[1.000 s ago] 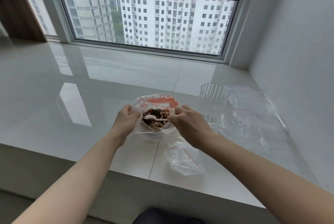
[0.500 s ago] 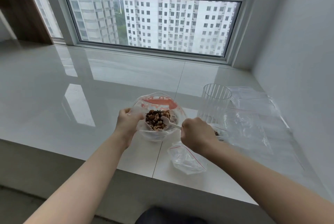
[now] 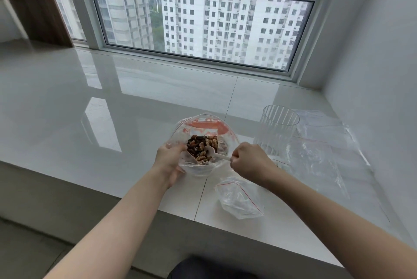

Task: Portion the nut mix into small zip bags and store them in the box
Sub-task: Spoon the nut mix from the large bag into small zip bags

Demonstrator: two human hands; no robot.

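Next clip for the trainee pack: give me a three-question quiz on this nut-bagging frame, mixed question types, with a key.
1. True or false: the white spoon is in the right hand.
2. What does the left hand hold? A) ribbed clear cup B) big bag of nut mix C) small zip bag
3. Fill in: the small zip bag with the red seal lies ___ the right forearm.

Key: 1 true; 2 B, the big bag of nut mix; 3 under.

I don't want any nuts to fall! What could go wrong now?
The small zip bag lies crumpled near the ledge's front edge, with neither hand on it, so spooned nuts might miss its mouth. The left hand alone props the floppy big bag; if the right hand's spoon tugs it, the mix could spill.
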